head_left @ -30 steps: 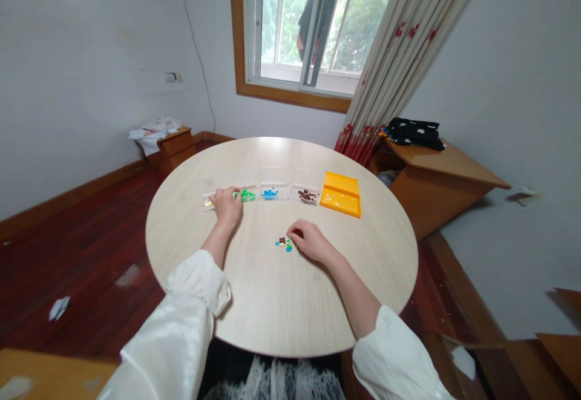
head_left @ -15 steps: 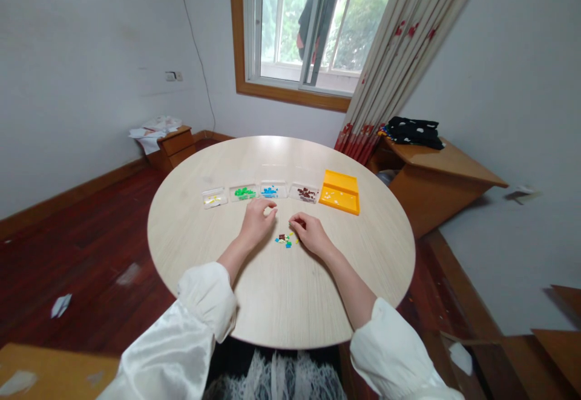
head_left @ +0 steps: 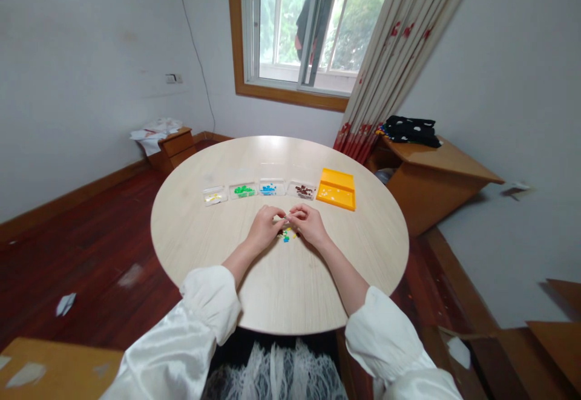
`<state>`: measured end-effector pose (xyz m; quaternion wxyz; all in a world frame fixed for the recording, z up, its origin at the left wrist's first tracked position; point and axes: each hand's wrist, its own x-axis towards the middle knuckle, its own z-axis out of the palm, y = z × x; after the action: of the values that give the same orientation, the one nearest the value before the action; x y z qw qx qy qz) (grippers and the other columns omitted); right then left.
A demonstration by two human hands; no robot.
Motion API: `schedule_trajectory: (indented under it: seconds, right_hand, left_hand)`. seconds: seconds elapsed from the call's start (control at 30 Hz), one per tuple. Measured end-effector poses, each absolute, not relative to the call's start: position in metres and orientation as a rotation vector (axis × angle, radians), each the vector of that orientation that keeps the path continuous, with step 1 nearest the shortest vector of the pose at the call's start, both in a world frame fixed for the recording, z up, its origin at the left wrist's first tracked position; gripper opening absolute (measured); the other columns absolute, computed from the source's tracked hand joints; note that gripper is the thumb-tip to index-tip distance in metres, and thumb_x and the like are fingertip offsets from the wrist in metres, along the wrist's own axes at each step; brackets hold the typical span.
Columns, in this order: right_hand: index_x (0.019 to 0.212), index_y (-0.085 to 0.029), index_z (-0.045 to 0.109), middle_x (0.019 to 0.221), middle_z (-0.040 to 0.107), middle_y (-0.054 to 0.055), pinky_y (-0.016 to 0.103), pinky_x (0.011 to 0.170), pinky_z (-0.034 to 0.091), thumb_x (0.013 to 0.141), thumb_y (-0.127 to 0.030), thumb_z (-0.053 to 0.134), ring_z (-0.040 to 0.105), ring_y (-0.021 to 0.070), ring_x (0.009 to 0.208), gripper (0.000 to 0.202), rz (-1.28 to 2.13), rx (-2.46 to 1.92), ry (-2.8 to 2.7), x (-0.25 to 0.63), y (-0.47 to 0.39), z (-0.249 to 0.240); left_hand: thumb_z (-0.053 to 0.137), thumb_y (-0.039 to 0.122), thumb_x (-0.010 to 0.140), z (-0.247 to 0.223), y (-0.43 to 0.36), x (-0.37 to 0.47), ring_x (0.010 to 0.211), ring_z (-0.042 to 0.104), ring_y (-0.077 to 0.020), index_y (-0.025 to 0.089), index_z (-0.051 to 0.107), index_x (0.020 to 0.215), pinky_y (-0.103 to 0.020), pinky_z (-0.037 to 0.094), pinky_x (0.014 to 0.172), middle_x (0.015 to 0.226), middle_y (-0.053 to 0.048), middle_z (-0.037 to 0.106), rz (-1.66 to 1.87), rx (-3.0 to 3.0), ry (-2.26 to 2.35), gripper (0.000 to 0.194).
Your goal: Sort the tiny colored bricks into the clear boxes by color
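Apparently, the left hand [head_left: 264,229] and right hand [head_left: 309,226] are curling together just below frame center, any grip being unclear, beside tiny plastic pieces [head_left: 286,238], probably light, stiff and best pinched by their edges.

Window [head_left: 281,25], wood-framed. Right of window: pale curtain [head_left: 399,55], red pattern. Left of window: hanging cable [head_left: 192,37], wall socket [head_left: 173,78]. Below window, left: drawer unit [head_left: 177,146], papers [head_left: 154,132] on top. Below window, right: brown cabinet [head_left: 422,188], black spotted cloth [head_left: 411,130] on top.
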<state>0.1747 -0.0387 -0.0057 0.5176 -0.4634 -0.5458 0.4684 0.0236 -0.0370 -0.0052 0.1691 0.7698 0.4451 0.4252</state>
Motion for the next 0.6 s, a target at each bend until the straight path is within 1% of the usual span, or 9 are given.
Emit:
schedule_trajectory:
  seconds: [0.1,0.27,0.43,0.6]
  right_hand:
    - [0.073,-0.018,0.055,0.059,0.065,-0.001,0.025,0.054,0.046,0.055,-0.036,0.073,0.061,0.0146,0.057,0.032,1.139,-1.104,-1.300,0.1743,-0.0399,-0.0034]
    - [0.073,-0.017,0.057,0.063,0.068,0.001,0.026,0.059,0.048,0.054,-0.038,0.075,0.065,0.0162,0.061,0.033,1.141,-1.108,-1.294,0.1744,-0.0388,-0.0035]
    - [0.074,-0.016,0.059,0.063,0.068,0.001,0.026,0.059,0.048,0.055,-0.042,0.075,0.064,0.0151,0.061,0.035,1.138,-1.105,-1.303,0.1750,-0.0385,-0.0042]
    - [0.075,-0.016,0.059,0.064,0.068,0.001,0.026,0.061,0.049,0.056,-0.043,0.074,0.064,0.0151,0.062,0.036,1.129,-1.101,-1.324,0.1747,-0.0399,-0.0025]
  left_hand:
    - [0.063,0.016,0.076,-0.0034,-0.0389,0.0230,0.078,0.056,-0.0176,0.019,0.065,0.074,-0.032,0.045,0.074,0.077,-0.003,0.067,1.212,2.195,1.272,0.004]
    - [0.061,0.016,0.077,-0.0026,-0.0390,0.0216,0.080,0.057,-0.0186,0.019,0.066,0.076,-0.034,0.046,0.075,0.078,-0.004,0.068,1.213,2.220,1.257,0.006]
    - [0.058,0.016,0.079,-0.0051,-0.0366,0.0203,0.080,0.057,-0.0189,0.019,0.068,0.080,-0.035,0.046,0.075,0.080,-0.005,0.068,1.217,2.247,1.246,0.011]
    - [0.057,0.015,0.080,-0.0069,-0.0364,0.0207,0.081,0.057,-0.0191,0.018,0.067,0.081,-0.034,0.046,0.075,0.081,-0.006,0.068,1.236,2.254,1.237,0.010]
